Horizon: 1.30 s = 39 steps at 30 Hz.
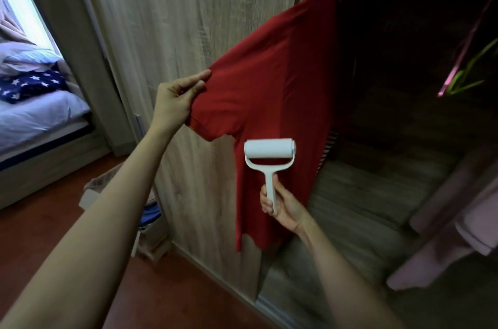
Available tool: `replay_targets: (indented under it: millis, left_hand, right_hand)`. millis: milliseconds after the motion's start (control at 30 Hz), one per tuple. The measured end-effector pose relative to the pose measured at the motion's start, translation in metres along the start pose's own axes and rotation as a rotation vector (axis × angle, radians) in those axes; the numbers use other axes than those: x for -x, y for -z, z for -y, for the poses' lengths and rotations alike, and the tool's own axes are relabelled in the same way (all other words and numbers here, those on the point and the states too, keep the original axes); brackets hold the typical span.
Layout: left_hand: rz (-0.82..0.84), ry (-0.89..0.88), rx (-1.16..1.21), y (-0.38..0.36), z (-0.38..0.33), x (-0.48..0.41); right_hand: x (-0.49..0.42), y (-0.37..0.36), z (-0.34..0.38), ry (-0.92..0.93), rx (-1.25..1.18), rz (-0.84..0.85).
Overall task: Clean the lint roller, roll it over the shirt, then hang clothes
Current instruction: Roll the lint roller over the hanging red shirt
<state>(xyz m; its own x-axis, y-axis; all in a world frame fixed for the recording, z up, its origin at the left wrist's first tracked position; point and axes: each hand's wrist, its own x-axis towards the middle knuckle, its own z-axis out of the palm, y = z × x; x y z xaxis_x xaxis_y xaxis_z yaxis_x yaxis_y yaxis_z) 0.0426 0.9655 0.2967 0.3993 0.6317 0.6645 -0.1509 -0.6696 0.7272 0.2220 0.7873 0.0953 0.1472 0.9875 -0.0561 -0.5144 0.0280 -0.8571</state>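
Head view: left hand (172, 102) pinches the soft, limp shirt (272, 102) taut by its sleeve hem while right hand (283, 204) grips the light lint roller (269, 156) handle.

Light from the window (18, 5) shines left of the wooden door (188, 19); right of it is dark and blurry.

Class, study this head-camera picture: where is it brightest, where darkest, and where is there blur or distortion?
Head view: brightest at the window, upper left; darkest inside the open wardrobe, right; wardrobe door grain smeared by blur and its edges bent by the wide lens; lint roller and red shirt fairly sharp.
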Motion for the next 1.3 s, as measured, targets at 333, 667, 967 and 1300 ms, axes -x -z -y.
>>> replay_targets:
  millis: [333, 667, 967, 1300]
  left_hand:
    - [0.062, 0.076, 0.129, 0.004, 0.009, 0.002]
    - [0.118, 0.053, 0.166, 0.008, 0.011, -0.002]
    - [0.108, 0.052, 0.167, 0.006, 0.012, -0.001]
    - [0.083, 0.067, 0.154, 0.004, 0.011, -0.001]
  right_hand:
    - [-0.010, -0.010, 0.033, 0.074, 0.012, 0.030]
    - [0.021, 0.041, -0.061, -0.164, -0.040, -0.110]
    - [-0.001, 0.028, -0.030, -0.066, 0.000, -0.035]
    - [0.004, 0.020, 0.001, -0.043, -0.136, 0.033]
